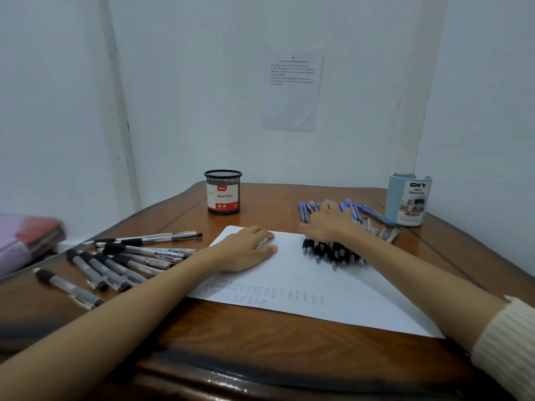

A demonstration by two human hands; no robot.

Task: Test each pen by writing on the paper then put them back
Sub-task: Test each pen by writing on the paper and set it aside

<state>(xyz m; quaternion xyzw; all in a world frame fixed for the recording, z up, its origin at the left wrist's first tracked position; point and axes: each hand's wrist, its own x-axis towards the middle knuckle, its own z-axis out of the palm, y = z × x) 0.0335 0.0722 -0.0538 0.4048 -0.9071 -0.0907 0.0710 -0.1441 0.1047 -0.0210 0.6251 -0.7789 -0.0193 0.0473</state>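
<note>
— Where are the pens?

— In three heaps. The pale blue plastic pens (373, 215) lie directly under the fingers of the right hand (328, 222), which are spread out and laid flat across them. I see no pen pinched or lifted. A bunch of black-capped pens (327, 251) sits just behind those fingers, below the wrist, overlapping the edge of the white sheet of paper (318, 273).

— And the third heap?

— The clear-barrelled pens with black grips (130, 256) are fanned out behind the left hand (246, 250), beside its forearm and well away from its fingertips.

— What is that hand doing?

— It rests palm down on the paper's far corner, fingers relaxed, close together and holding nothing. Rows of handwriting (269, 295) run along the paper's near edge, on the wrist side of the hand.

— Any holders?

— A black mesh pen cup (223, 192) with a red-and-white "Ball Pens" label stands beyond the left fingertips. A light blue plastic desk organiser (409, 199) stands beyond the right fingers, just past the blue heap. All of it is on a brown wooden table (260, 342). A printed sheet (292, 88) hangs on the wall behind.
</note>
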